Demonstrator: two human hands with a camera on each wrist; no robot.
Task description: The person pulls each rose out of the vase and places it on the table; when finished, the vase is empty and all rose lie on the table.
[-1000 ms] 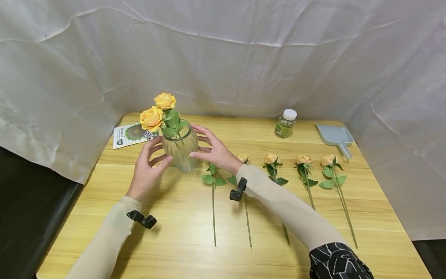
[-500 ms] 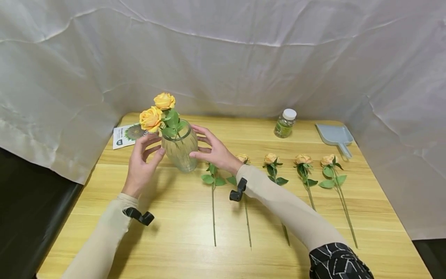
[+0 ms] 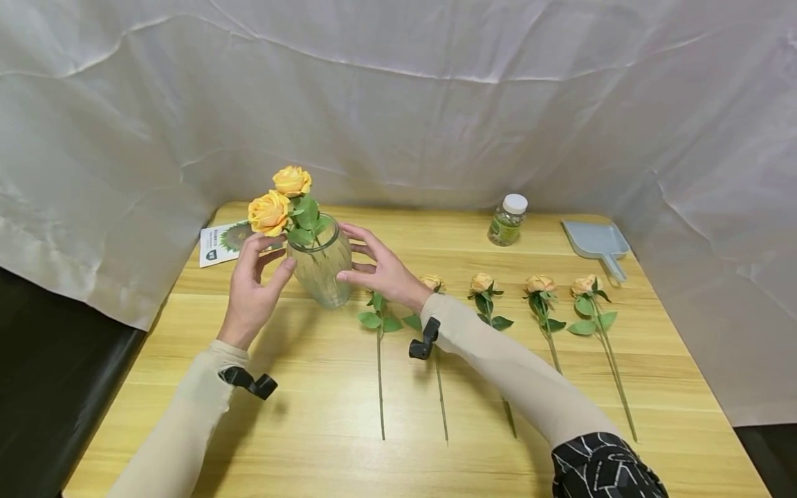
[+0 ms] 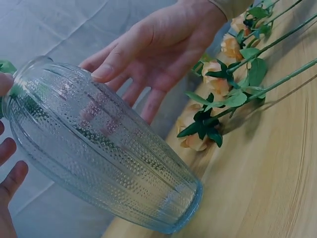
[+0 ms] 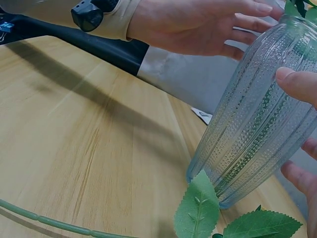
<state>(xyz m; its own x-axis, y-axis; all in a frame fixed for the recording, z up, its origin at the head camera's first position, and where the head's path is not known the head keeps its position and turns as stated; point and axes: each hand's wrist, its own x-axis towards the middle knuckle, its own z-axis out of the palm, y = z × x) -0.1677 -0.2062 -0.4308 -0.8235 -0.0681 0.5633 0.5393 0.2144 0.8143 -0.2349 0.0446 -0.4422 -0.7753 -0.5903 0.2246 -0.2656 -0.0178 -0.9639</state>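
A ribbed clear glass vase (image 3: 322,273) stands on the table in the head view, with two yellow roses (image 3: 274,207) leaning left from its mouth. My right hand (image 3: 386,273) holds the vase's right side, thumb in front and fingers reaching behind the glass. On the other side my left hand (image 3: 252,290) has its fingers loosely bent beside the vase's shoulder. A small gap shows between the left thumb and the glass. The left wrist view shows the vase's (image 4: 99,144) dimpled surface, with some right fingers visible through it.
Several peach roses (image 3: 482,283) lie in a row right of the vase; the right forearm passes over some. A white-capped jar (image 3: 506,225) and a blue-grey dustpan (image 3: 594,238) sit at the back right. A printed packet (image 3: 218,245) lies behind the left hand.
My left hand has drawn back a little to the left, away from the vase. My right hand keeps its place, and the vase and roses look almost unmoved.
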